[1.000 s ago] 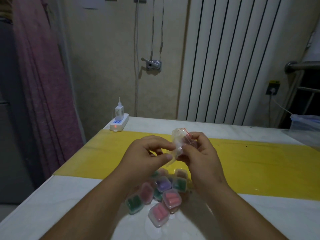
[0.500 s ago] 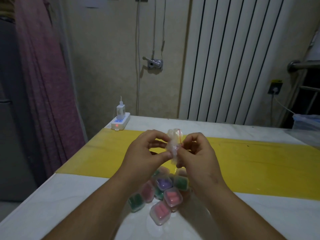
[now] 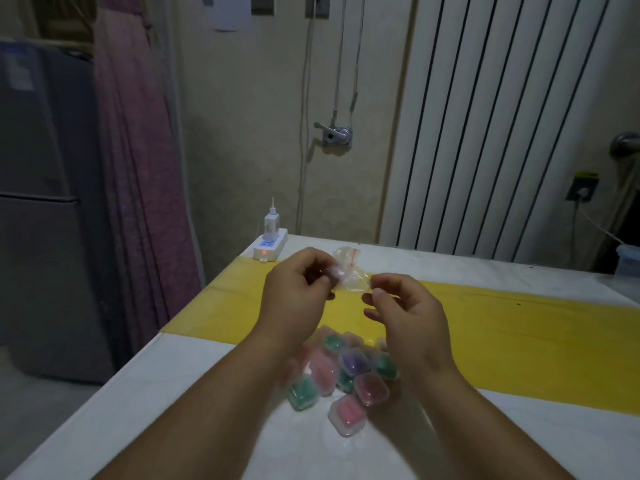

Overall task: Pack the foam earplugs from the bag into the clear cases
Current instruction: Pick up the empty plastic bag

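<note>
While you hold the bag (image 3: 349,271) in the air between both hands, above the yellow strip (image 3: 485,327) of the desk (image 3: 173,393), the likeliest slip is a spill. Your left hand (image 3: 294,292) has its fingers clenched on one crumpled end. The fingers of your right hand (image 3: 405,317) look pinched on the opposite edge, though that contact is small and hard to read. Pull the two ends apart too sharply and the thin film may tear or pop open, and anything light inside would bounce off and roll toward the desk edge. Whether any earplugs are in the bag I cannot tell; it looks nearly flat. A dropped wrist could also scatter the cases (image 3: 346,375) piled on the desk just below your hands.

The bag is clear, soft, wrinkled plastic with a red line at its mouth. The cases are small rounded squares of hard, glossy clear plastic, heaped and tilted against each other. Pink, green and purple earplugs (image 3: 348,412) show through them: squashy foam, I judge, that springs and rolls.
</note>
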The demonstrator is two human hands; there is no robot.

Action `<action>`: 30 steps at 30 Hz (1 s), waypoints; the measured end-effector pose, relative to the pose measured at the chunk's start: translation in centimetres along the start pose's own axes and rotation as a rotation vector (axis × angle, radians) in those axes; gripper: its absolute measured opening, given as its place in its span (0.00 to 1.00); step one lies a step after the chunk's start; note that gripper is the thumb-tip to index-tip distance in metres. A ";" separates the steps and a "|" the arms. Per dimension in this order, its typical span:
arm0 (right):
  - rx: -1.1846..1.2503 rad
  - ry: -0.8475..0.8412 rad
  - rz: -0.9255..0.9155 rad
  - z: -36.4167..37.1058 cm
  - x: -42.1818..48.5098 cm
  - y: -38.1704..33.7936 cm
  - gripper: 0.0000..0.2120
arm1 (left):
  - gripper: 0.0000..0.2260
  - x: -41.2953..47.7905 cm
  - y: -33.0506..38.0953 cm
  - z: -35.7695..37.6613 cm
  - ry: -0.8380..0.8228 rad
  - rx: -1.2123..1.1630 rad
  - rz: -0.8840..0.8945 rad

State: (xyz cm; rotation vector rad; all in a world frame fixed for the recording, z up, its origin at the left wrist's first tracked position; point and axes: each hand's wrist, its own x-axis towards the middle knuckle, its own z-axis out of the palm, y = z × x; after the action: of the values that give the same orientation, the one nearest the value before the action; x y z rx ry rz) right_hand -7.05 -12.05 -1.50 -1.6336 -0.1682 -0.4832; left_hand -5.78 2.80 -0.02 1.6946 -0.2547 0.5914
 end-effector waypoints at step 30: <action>-0.243 -0.588 -0.118 27.2 -7.7 -4.7 0.10 | 0.15 -6.5 -3.4 -28.9 0.295 0.213 -0.219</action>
State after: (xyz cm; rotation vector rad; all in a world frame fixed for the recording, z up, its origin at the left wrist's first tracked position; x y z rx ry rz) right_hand -10.10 16.40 -1.71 -1.9783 -0.6672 -0.0982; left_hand -16.66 30.36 -3.15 1.7820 0.2094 0.7123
